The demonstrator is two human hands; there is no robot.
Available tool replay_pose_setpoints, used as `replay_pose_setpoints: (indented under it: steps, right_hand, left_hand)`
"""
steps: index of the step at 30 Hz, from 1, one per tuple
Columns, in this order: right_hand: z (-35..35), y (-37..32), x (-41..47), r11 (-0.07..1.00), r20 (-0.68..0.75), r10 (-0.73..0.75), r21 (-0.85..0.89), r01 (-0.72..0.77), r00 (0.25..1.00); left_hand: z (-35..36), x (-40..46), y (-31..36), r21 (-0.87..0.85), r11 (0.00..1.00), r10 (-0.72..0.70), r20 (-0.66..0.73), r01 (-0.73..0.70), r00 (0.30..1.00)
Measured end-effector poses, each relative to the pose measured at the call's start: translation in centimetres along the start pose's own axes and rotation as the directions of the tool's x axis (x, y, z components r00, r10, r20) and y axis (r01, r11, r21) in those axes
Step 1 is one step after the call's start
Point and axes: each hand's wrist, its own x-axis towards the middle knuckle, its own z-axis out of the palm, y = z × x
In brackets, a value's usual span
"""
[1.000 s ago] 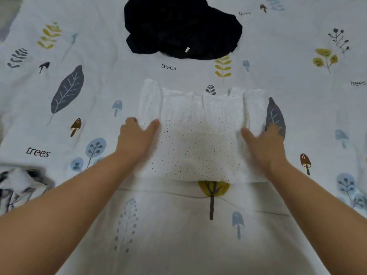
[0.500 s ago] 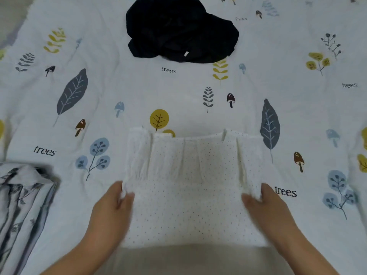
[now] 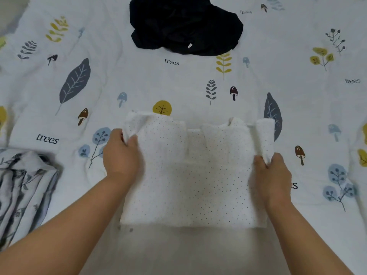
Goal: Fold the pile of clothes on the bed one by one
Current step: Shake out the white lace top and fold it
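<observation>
A white dotted top [image 3: 194,175], folded into a soft square, lies near the bed's [image 3: 178,80] front edge, its neck pointing away. The left hand [image 3: 121,155] pinches its left side; the right hand [image 3: 272,173] pinches its right. A crumpled black garment [image 3: 184,26] lies farther back. A striped cloth [image 3: 23,187] sits at the left edge.

open sheet [image 3: 178,84] lies between the dotted white garment [image 3: 194,175] and the black clothes [image 3: 184,26] at the far side. a striped garment [image 3: 21,187] blocks the near left; the right side offers bare sheet
</observation>
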Motion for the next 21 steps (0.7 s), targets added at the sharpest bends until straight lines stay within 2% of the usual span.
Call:
replay_pose_setpoints:
  steps: [1,2,3,4,5,6,7,8,9,12,14,15,17,18,19,21]
  right_hand:
    - [-0.1,0.2,-0.1,0.999,0.045,0.021,-0.028,-0.02,0.999]
    - [-0.3,0.4,-0.3,0.998,0.091,0.038,-0.06,-0.032,0.995]
    - [-0.4,0.6,-0.4,0.996,0.13,0.06,-0.079,-0.05,0.99]
    - [-0.6,0.8,-0.6,0.993,0.168,0.087,-0.094,-0.072,0.982]
    - [-0.8,1.0,-0.8,0.99,0.204,0.118,-0.097,-0.1,0.972]
    - [-1.0,1.3,-0.9,0.988,0.235,0.141,-0.088,-0.123,0.962]
    - [-1.2,1.3,-1.0,0.986,0.268,0.163,-0.068,-0.15,0.95]
    - [-1.5,1.3,-1.1,0.983,0.303,0.184,-0.045,-0.178,0.935]
    - [-1.6,1.4,-1.2,0.979,0.335,0.2,-0.024,-0.204,0.921]
    - [-2.4,0.5,-1.5,0.966,0.376,0.219,0.046,-0.254,0.9]
    - [-2.7,-0.8,-2.2,0.964,0.388,0.176,0.12,-0.238,0.905]
    - [-2.7,-1.6,-2.7,0.971,0.385,0.136,0.129,-0.199,0.913]
    - [-2.4,-3.6,-4.2,0.987,0.37,0.046,0.129,-0.1,0.928]
    - [-1.9,-4.6,-5.1,0.99,0.364,-0.002,0.135,-0.05,0.931]
    - [-1.3,-5.5,-6.1,0.99,0.367,-0.049,0.14,-0.003,0.929]
    - [0.3,-7.3,-8.2,0.99,0.379,-0.12,0.112,0.083,0.918]
  left_hand:
    - [0.0,-0.5,0.1,0.063,0.998,0.01,-0.014,-0.009,1.0]
    - [0.0,-1.4,-0.2,0.139,0.987,0.084,-0.003,-0.083,0.996]
    - [0.0,-2.7,-0.4,0.216,0.949,0.226,0.04,-0.229,0.973]
    - [0.1,-4.1,-0.8,0.279,0.87,0.39,0.113,-0.406,0.914]
    - [0.3,-5.4,-1.4,0.332,0.756,0.523,0.211,-0.564,0.826]
    - [0.5,-6.4,-2.0,0.368,0.633,0.589,0.343,-0.681,0.732]
    - [0.6,-7.0,-2.4,0.405,0.534,0.559,0.489,-0.742,0.67]
    - [0.6,-7.1,-2.6,0.444,0.469,0.46,0.615,-0.763,0.64]
    - [0.7,-7.0,-2.9,0.471,0.437,0.378,0.676,-0.766,0.632]
    - [1.2,-6.2,-3.6,0.483,0.45,0.314,0.702,-0.751,0.639]
    - [0.8,-6.0,-2.9,0.399,0.57,0.331,0.688,-0.718,0.646]
    - [0.3,-6.0,-2.3,0.322,0.679,0.333,0.666,-0.66,0.668]
    - [-0.9,-5.8,-0.7,0.08,0.89,0.317,0.597,-0.448,0.737]
    - [-1.6,-5.7,0.1,-0.049,0.952,0.272,0.596,-0.303,0.756]
    - [-2.4,-5.4,1.0,-0.163,0.974,0.224,0.616,-0.156,0.755]
    - [-3.5,-4.5,2.3,-0.304,0.948,0.149,0.681,0.091,0.717]
